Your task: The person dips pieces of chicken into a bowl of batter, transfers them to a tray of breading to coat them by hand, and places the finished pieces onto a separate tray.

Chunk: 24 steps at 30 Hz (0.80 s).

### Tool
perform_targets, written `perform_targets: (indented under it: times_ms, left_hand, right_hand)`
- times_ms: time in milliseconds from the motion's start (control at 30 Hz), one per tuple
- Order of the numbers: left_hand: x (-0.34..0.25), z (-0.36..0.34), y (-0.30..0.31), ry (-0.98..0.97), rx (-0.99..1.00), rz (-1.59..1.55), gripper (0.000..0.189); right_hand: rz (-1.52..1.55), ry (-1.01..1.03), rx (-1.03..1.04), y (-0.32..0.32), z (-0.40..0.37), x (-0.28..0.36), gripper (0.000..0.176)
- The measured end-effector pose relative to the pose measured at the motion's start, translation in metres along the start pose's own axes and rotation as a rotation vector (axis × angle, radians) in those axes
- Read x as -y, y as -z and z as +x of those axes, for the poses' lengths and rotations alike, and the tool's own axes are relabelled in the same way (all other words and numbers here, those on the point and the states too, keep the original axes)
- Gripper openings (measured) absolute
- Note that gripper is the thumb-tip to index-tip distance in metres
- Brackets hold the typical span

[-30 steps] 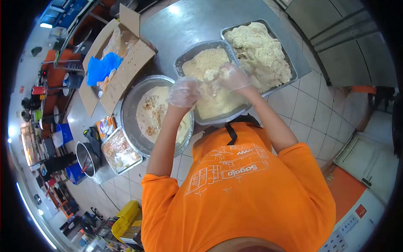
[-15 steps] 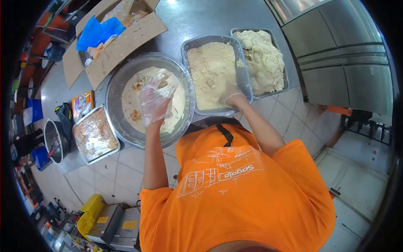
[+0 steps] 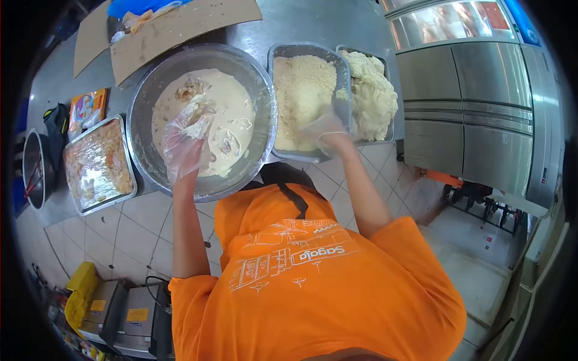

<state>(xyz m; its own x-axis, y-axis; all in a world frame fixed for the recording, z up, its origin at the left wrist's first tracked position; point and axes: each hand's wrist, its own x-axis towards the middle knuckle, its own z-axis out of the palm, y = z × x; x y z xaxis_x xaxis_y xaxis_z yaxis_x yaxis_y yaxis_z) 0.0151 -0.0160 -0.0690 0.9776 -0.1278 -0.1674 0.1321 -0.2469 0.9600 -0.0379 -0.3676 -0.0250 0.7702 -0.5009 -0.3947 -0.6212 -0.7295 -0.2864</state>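
Observation:
My left hand, in a clear plastic glove, hangs over the near left side of a large round metal bowl of pale batter with meat pieces in it. Its fingers are bent and smeared with batter; I cannot tell whether they hold a piece. My right hand, also gloved, rests on the near edge of the metal tray of breadcrumbs. To the right of that tray stands a tray of breaded pieces, piled high.
A foil tray of marinated meat under plastic wrap sits left of the bowl. A cardboard box lies at the back, a small pot at far left. Steel cabinets stand to the right. Tiled floor lies below.
Both hands left the breadcrumb tray's middle. My left hand swung left to the batter bowl; my right hand dropped to the crumb tray's near edge. The view shifted left.

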Motion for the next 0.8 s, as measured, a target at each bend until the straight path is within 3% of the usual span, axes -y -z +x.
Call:
perform_targets:
  times_ms: [67, 100, 200, 300, 367, 500, 567, 600, 667, 800]
  left_hand:
    - [0.007, -0.002, 0.002, 0.027, 0.014, -0.014, 0.037]
    - [0.011, -0.003, 0.003, 0.042, 0.018, -0.019, 0.037]
    - [0.021, -0.007, 0.008, 0.096, 0.043, -0.030, 0.036]
    - [0.016, -0.002, 0.011, 0.041, 0.018, -0.021, 0.037]
    - [0.010, -0.001, 0.014, 0.024, 0.001, -0.014, 0.037]
    - [0.004, 0.000, 0.018, -0.005, -0.021, 0.003, 0.037]
    - [0.001, 0.001, 0.020, -0.014, -0.034, 0.009, 0.037]
    - [0.000, 0.000, 0.021, -0.013, -0.040, 0.010, 0.037]
    - [-0.001, -0.001, 0.024, -0.014, -0.053, 0.012, 0.037]
    - [-0.008, -0.006, 0.026, -0.016, -0.072, 0.034, 0.037]
  right_hand:
    - [-0.338, 0.041, 0.123, -0.043, 0.009, -0.014, 0.085]
    - [-0.341, 0.040, 0.124, -0.044, 0.009, -0.011, 0.085]
    - [-0.176, -0.055, 0.103, -0.048, 0.009, -0.010, 0.081]
    - [-0.024, -0.119, 0.212, -0.038, 0.014, -0.021, 0.078]
    - [0.310, -0.063, 0.134, -0.024, -0.008, -0.013, 0.074]
    - [0.602, -0.131, 0.224, -0.002, -0.001, -0.001, 0.077]
    - [0.562, 0.036, -0.042, 0.009, -0.002, 0.012, 0.062]
    - [0.563, 0.038, -0.038, 0.003, 0.006, 0.006, 0.062]
    - [0.094, 0.415, -0.403, -0.013, 0.032, -0.009, 0.050]
    - [-0.218, 0.331, -0.395, -0.028, 0.056, 0.028, 0.049]
